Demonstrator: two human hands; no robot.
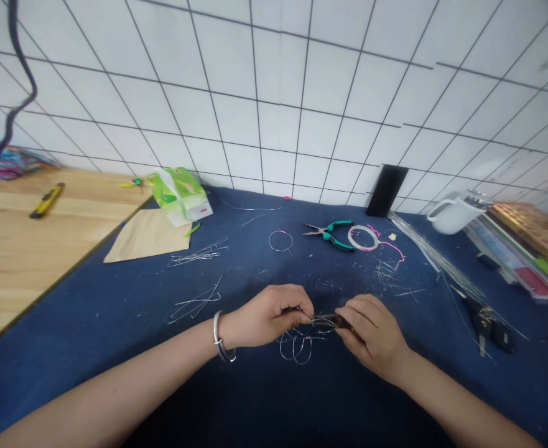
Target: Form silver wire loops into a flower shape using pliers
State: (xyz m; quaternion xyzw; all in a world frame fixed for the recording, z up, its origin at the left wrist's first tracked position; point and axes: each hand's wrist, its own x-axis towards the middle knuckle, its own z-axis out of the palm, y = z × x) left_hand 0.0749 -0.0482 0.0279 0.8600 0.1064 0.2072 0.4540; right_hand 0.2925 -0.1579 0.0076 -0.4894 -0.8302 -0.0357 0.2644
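Both my hands meet over the dark blue cloth [115, 311] near the front middle. My left hand [269, 314], with a silver bangle on the wrist, is closed in a pinch on a looped piece of thin silver wire [297, 345]. My right hand [371, 333] is closed round a small dark tool [329, 321], whose tip touches the wire between my two hands. The wire's loops hang just below my fingers.
Green-handled pliers [332, 233], a wire ring [280, 241] and a small coil [362, 238] lie further back. Cut wire pieces [199, 254] sit at left, near a brown paper bag [145, 236] and a green pack [178, 193]. White mug [451, 214], books and keys [488, 326] are at right.
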